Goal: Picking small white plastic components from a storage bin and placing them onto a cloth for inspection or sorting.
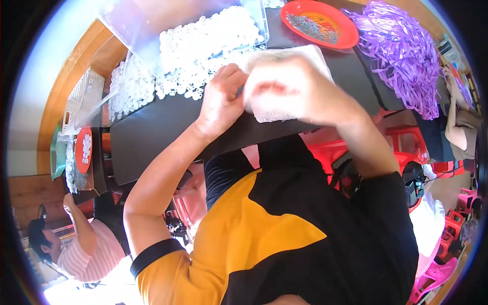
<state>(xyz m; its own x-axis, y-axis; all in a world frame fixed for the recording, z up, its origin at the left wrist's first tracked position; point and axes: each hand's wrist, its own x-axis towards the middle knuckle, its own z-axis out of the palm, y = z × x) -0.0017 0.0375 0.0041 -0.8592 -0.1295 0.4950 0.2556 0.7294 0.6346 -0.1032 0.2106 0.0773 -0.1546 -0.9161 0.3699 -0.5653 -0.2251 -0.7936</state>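
My left hand (223, 99) is closed, with its fingers curled and pinched together over the table's front part. Right beside it, my right hand (292, 89) is curled too, washed out by bright light and a little blurred. The fingers of both hands meet or nearly meet; what they hold is hidden or too small to make out. Under and behind my right hand lies a pale folded cloth (274, 114). Close beyond my left hand, small white plastic pieces (193, 84) spread out from a heap in a clear plastic bin (263, 23).
On the dark table (147, 129), a red plate (347, 31) holds small metal pieces at the far side. Purple ribbons (401, 61) pile up at the right. A white basket (84, 96) stands at the left. Other people sit at left and right; red stools (409, 137) are nearby.
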